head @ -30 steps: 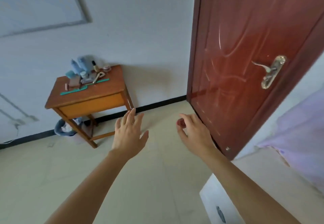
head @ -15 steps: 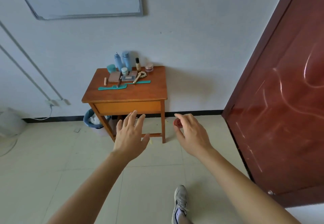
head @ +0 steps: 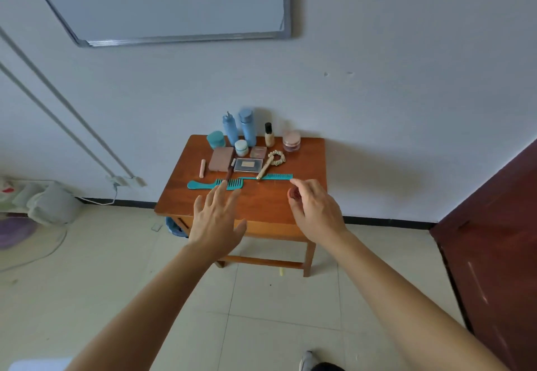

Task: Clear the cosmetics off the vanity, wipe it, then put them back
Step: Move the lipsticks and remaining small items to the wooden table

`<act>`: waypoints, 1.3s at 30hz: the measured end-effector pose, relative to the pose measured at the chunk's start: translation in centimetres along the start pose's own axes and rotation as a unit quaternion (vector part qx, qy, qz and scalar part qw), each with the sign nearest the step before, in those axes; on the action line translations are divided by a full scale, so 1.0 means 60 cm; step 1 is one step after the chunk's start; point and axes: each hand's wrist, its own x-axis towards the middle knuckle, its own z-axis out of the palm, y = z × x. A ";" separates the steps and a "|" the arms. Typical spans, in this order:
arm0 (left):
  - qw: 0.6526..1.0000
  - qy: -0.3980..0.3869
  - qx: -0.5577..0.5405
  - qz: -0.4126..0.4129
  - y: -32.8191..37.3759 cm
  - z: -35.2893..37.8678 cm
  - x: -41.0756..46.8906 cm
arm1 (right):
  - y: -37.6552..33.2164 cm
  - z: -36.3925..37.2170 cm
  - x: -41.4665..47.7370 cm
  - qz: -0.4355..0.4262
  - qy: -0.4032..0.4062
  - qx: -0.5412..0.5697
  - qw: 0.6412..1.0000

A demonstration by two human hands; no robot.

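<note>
A person's two bare arms reach toward a small wooden vanity table (head: 267,203) set against a white wall (head: 406,80). The left hand (head: 216,222) hovers at its front edge, fingers straight and spread, holding nothing. The right hand (head: 315,211) curls thumb and fingers around a small dark-red round item (head: 294,194). Across the back half of the tabletop sit blue bottles (head: 248,126), a pink jar (head: 291,140), a palette (head: 221,158) and teal combs (head: 270,177).
</note>
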 end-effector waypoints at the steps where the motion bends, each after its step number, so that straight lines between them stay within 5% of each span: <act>1: 1.000 -0.001 0.001 -0.006 -0.013 -0.001 0.022 | -0.003 0.010 0.029 -0.006 -0.005 -0.002 1.000; 8: 0.998 -0.059 0.014 -0.020 -0.121 0.038 0.182 | -0.018 0.113 0.186 -0.023 -0.041 -0.010 0.999; 19: 0.973 -0.220 0.032 0.068 -0.279 0.175 0.400 | -0.041 0.313 0.276 0.148 -0.131 -0.031 0.980; 27: 0.945 -0.311 0.034 0.089 -0.293 0.269 0.425 | -0.016 0.388 0.265 0.191 -0.190 -0.048 0.962; 39: 0.979 -0.167 0.024 0.116 -0.268 0.188 0.490 | -0.002 0.312 0.315 0.205 -0.144 -0.049 0.967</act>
